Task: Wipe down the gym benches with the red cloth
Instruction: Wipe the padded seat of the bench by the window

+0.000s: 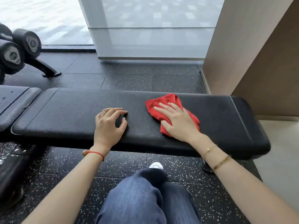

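Pressing flat-fingered, right hand (178,120) pins red cloth (163,101) at 3 o'clock on bench (72,113); left hand (110,123) rests loosely curled, empty. Cloth may bunch, skipping patches.

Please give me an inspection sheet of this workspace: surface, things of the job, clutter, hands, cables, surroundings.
Surface: black padded bench, long pad lying flat; a second pad adjoins at left.
Job's things: red cloth, crumpled, on the bench toward its right end.
Clutter: nothing seen on the bench.
Hands: right hand presses flat on the cloth; left hand rests on the bare pad, fingers slightly bent.
Cables: nothing seen.
Surroundings: dumbbells on a rack at far left; speckled rubber floor; window behind.
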